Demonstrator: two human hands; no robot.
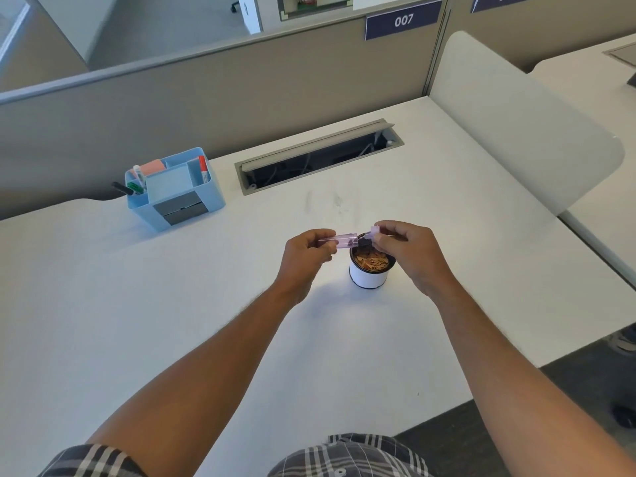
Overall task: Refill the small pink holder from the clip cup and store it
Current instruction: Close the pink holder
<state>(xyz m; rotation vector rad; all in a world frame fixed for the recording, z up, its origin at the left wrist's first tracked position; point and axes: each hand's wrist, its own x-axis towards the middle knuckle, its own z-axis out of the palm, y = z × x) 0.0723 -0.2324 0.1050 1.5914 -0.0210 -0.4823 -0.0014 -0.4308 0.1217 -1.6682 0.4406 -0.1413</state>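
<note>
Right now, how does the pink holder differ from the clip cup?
The pink holder is slim, see-through and held on its side above the desk in the left hand; the clip cup is squat, white-walled with a dark rim, and stands upright on the desk. The holder's cap appears to be off, pinched in the right hand; the cup shows no lid. The cup looks nearly full of tan clips; the holder shows only something dark at its mouth.

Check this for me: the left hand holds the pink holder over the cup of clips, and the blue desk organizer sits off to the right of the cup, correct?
Not quite. In the head view the blue desk organizer sits to the left of the cup, farther back on the desk. The rest stands: the left hand holds the pink holder over it.
</note>
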